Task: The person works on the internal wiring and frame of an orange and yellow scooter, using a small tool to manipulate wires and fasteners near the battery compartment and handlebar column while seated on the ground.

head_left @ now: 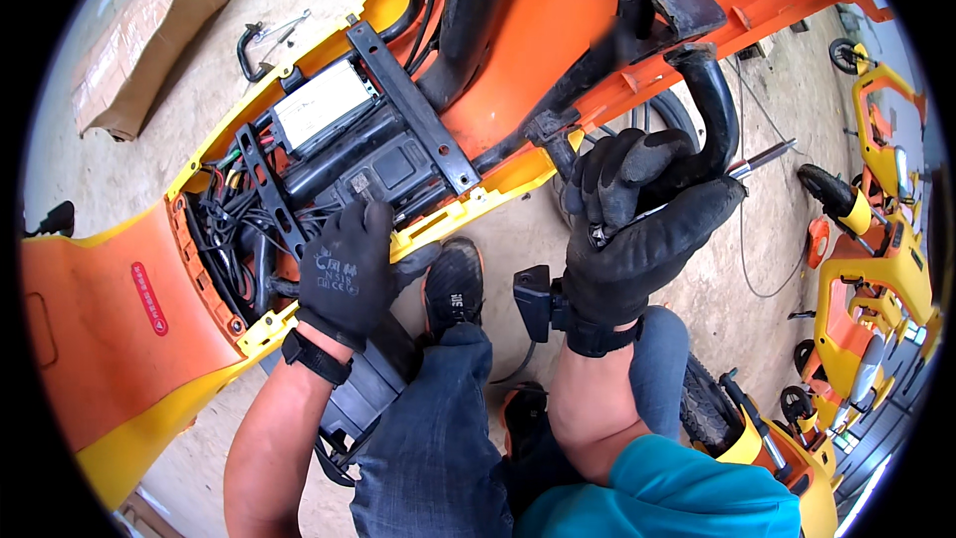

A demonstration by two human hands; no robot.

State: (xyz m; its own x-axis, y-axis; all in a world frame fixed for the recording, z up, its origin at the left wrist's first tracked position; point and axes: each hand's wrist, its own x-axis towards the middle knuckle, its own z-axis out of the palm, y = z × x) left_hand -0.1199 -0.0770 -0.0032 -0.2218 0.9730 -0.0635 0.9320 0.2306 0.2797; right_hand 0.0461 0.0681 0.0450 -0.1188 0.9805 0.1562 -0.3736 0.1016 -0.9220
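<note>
Concrete floor [199,139] underlies an overturned orange scooter [538,30]; left hand [349,274] rests with fingers spread on its wiring bay [299,179], right hand [637,239] fingers grip a screwdriver [762,157].

You work in bright, even daylight; the concrete floor [159,154] looks pale and nearly washed out at upper left. Shadows are soft and fall close under the orange scooter body [95,339] and beneath your legs. Mild glare sits on the orange panels. The fisheye bends straight edges toward the rim, and a black vignette rings the picture. The centre is sharp; your gloved right hand [637,229] is crisp, while the far right edge smears.
</note>
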